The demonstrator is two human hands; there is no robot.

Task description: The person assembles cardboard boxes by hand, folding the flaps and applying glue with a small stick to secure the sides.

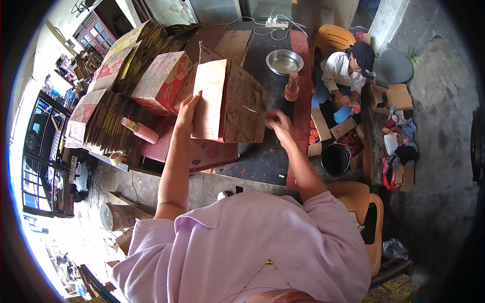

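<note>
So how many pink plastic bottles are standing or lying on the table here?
2: one pink bottle lies near the stacked cartons left of the left hand; another bottle stands beside the metal bowl. Others may be hidden.

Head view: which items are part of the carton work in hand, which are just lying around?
In hand:
- left hand on the cardboard carton
- right hand at the carton's right edge
- flat carton stack
- red-and-white printed box

Lying about:
- metal bowl
- pink bottle
- tape roll
- black bucket
- power strip
</note>
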